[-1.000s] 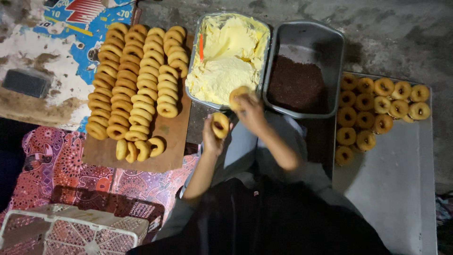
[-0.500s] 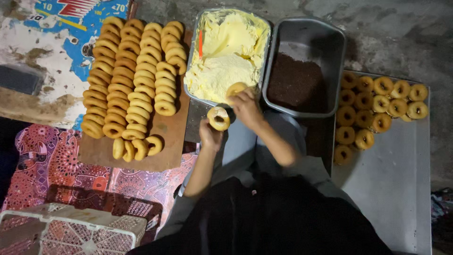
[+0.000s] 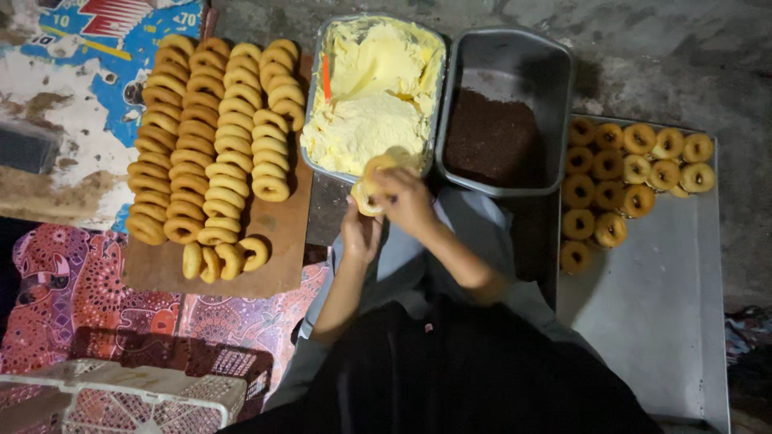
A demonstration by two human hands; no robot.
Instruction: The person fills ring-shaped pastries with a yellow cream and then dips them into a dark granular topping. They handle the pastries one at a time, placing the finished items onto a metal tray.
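Ring pastry (image 3: 371, 186) now pressed between both hands, nearer cream tray (image 3: 315, 96).

The ring-shaped pastry (image 3: 371, 186) I'm holding is golden-brown and round, pinched between both my hands just in front of the near edge of the metal tray of pale yellow cream (image 3: 371, 96). My fingers hide much of it; it sits tilted, above my lap.

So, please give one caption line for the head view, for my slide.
Both hands hold a ring pastry beside a cream tray, between a board of rings and a metal sheet.
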